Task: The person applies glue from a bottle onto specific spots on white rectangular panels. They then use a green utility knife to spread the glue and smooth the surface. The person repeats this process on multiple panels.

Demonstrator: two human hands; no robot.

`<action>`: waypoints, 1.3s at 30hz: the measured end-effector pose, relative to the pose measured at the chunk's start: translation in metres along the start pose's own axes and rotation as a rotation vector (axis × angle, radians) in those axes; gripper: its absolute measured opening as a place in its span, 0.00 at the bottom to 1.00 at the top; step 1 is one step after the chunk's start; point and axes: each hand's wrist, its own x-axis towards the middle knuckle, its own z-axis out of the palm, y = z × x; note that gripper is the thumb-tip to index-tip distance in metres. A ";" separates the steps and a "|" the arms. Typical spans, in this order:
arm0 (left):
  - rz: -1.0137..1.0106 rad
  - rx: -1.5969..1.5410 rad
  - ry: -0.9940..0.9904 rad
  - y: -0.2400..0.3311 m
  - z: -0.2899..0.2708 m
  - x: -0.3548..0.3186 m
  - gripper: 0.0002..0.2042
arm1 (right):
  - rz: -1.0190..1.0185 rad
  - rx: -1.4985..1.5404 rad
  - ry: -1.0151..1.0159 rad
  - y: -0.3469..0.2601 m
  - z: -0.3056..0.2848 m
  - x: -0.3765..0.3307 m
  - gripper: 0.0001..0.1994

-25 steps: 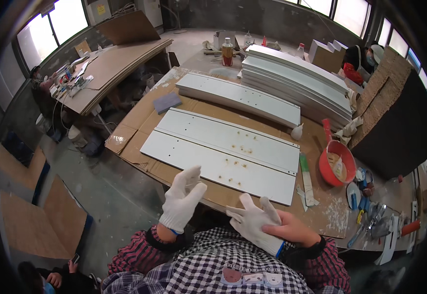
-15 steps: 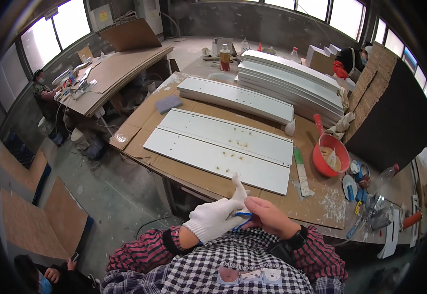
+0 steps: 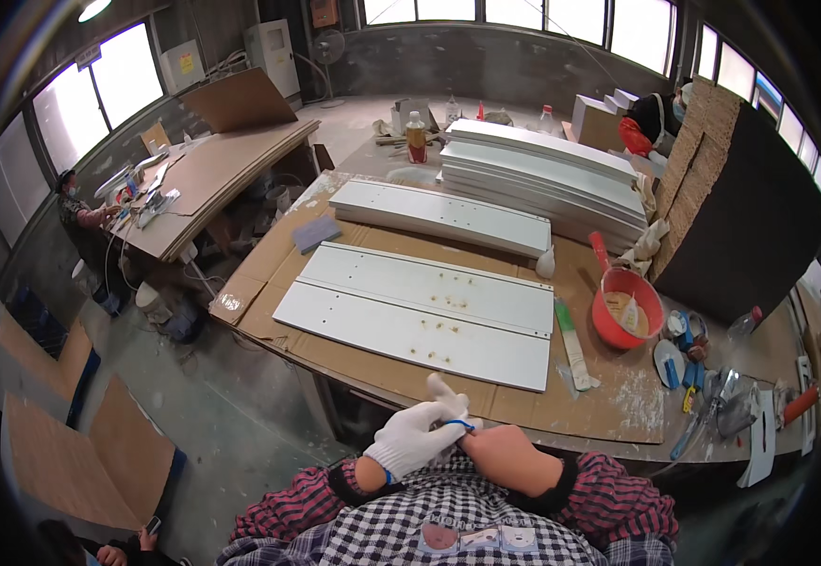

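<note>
My left hand, in a white knit glove, is closed on the cuff of a second white glove with a blue edge. Into that cuff goes my right hand. Its fingers are hidden, while the back of the hand and the wrist are bare. Both hands are close to my checked apron, just off the near edge of the table. Beyond them, two white panels with brownish spots and small holes lie side by side on cardboard.
Behind are a narrower white panel stack, a grey-purple block and a tall panel stack. At right stand a red pot, a green-and-white scraper and hand tools. Co-workers are at far left, upper right and lower left.
My right hand has pushed its fingers into the glove's cuff, which it was holding from outside before. My left hand has shifted slightly right. The whole view has tilted up a little.
</note>
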 end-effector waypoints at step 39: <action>0.577 0.423 -0.374 -0.008 0.064 0.000 0.10 | 0.143 -0.198 0.545 0.026 0.026 0.014 0.23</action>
